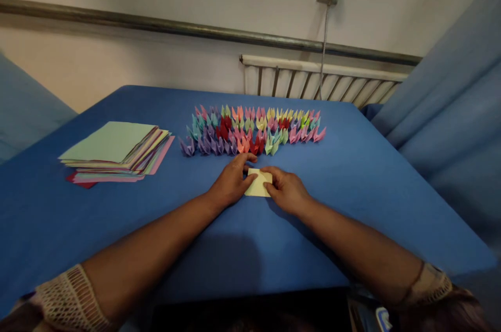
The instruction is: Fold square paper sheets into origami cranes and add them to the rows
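A small folded piece of pale yellow paper (258, 184) is between my two hands, just above or on the blue tablecloth. My left hand (236, 179) has its thumb on the paper's left edge, with the fingers curled behind it. My right hand (287, 188) pinches the right side between thumb and fingers. Beyond my hands stand rows of folded paper cranes (256, 144) in purple, teal, red, pink, green and yellow. The paper's underside and some fingertips are hidden.
On the left lies an uneven stack of coloured paper sheets (111, 144), pale green on top. A blue cloth (371, 191) covers the table. Behind it are a wall pipe (195, 29) and a radiator (313, 79); a blue curtain (450, 113) hangs at right.
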### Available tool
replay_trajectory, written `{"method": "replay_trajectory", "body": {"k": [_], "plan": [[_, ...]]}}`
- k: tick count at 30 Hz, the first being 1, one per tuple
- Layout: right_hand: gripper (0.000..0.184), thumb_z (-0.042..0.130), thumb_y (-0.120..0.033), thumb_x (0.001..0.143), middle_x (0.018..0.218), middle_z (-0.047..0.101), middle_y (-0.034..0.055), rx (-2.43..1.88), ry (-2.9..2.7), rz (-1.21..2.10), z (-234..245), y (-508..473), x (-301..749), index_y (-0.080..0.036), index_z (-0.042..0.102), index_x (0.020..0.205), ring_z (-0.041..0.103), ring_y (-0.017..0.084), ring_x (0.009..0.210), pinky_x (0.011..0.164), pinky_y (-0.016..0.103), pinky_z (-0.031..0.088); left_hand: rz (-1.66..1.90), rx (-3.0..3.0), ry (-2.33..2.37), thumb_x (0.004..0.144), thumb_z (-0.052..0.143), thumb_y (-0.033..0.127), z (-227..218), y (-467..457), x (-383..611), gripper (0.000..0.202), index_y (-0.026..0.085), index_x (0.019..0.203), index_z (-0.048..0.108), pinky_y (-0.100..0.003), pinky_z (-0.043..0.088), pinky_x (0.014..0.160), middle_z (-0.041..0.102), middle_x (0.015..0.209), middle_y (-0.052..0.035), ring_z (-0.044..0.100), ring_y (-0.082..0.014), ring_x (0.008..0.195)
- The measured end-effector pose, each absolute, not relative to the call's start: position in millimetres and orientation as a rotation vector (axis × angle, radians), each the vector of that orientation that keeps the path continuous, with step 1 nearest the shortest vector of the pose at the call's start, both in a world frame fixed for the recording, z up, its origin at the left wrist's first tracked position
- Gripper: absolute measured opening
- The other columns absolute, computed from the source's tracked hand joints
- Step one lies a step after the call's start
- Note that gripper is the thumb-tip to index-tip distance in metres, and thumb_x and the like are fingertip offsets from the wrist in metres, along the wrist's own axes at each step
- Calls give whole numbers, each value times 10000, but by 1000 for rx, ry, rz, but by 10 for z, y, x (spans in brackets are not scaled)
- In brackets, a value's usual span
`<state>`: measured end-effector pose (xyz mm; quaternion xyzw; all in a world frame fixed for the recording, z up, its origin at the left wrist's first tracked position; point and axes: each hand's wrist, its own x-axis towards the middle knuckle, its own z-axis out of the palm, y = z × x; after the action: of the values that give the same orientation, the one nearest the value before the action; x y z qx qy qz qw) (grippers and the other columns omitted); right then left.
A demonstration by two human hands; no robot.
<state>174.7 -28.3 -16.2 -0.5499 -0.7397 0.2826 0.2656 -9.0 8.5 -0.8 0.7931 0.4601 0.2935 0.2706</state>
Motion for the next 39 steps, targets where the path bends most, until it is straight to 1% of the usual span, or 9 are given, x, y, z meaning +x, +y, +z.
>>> {"method": "replay_trajectory", "body": {"k": [4, 6, 9, 15, 20, 24, 31, 35, 39], "plan": [[360, 549, -168, 812, 1141, 560, 98, -1466, -2211, 555, -53, -327, 1850, -179, 625, 1163, 530, 207, 1085, 979, 350, 419, 668, 2461, 1164, 809, 581, 125, -15, 82, -105, 237, 176, 1040, 574, -399, 419, 972, 557, 1217, -85, 516, -236, 1124], [447, 561, -117, 765, 1271, 490, 114, -1397, -2292, 581, -42, -324, 1913, -171, 596, 1208, 462, 217, 1199, 1045, 359, 372, 566, 2589, 1137, 859, 555, 172, 13, 58, -126, 108, 181, 950, 612, -408, 404, 946, 595, 1133, -72, 513, -243, 1077], [556, 604, -111, 722, 1375, 404, 132, -1286, -2384, 666, -58, -284, 2001, -160, 538, 1272, 384, 240, 1286, 1091, 394, 328, 371, 2648, 1068, 903, 504, 194, 59, 3, -171, 135, 192, 909, 639, -367, 411, 832, 632, 918, -43, 538, -211, 890], [515, 638, -115, 729, 1341, 429, 96, -1190, -2368, 766, -76, -213, 2073, -216, 545, 1225, 399, 227, 1278, 1092, 418, 326, 279, 2564, 980, 875, 558, 240, 157, -60, -258, 132, 198, 972, 638, -336, 396, 841, 629, 941, -35, 542, -194, 888], [446, 663, -135, 752, 1313, 460, 80, -1115, -2337, 842, -85, -172, 2111, -241, 561, 1173, 442, 219, 1246, 1071, 438, 343, 253, 2515, 1011, 801, 681, 339, 195, -63, -273, 247, 206, 1004, 633, -333, 397, 842, 625, 982, -34, 540, -209, 921], [359, 672, -191, 786, 1278, 484, 80, -1090, -2287, 867, -110, -132, 2143, -234, 583, 1130, 471, 213, 1220, 1049, 428, 364, 271, 2521, 1005, 818, 668, 317, 166, -53, -265, 198, 200, 974, 633, -330, 393, 836, 632, 960, -34, 545, -204, 908], [375, 681, -79, 725, 1244, 493, 52, -1068, -2282, 793, -166, -128, 2096, -251, 621, 1053, 479, 206, 1176, 1025, 417, 373, 290, 2519, 1004, 846, 629, 298, 172, -66, -247, 135, 199, 937, 633, -326, 390, 830, 632, 920, -27, 547, -193, 870], [203, 670, -117, 768, 1195, 521, 50, -1080, -2290, 685, -202, -133, 2058, -236, 653, 932, 489, 203, 1120, 987, 406, 388, 288, 2506, 1028, 813, 670, 332, 169, -72, -243, 168, 197, 905, 631, -319, 390, 803, 619, 894, -28, 535, -196, 859], [53, 659, -164, 811, 1147, 556, 53, -1101, -2254, 652, -220, -110, 2053, -212, 654, 833, 513, 194, 1069, 953, 395, 397, 304, 2511, 1026, 856, 615, 312, 134, -55, -234, 115, 200, 876, 634, -321, 384, 803, 621, 875, -25, 531, -189, 845]]}}
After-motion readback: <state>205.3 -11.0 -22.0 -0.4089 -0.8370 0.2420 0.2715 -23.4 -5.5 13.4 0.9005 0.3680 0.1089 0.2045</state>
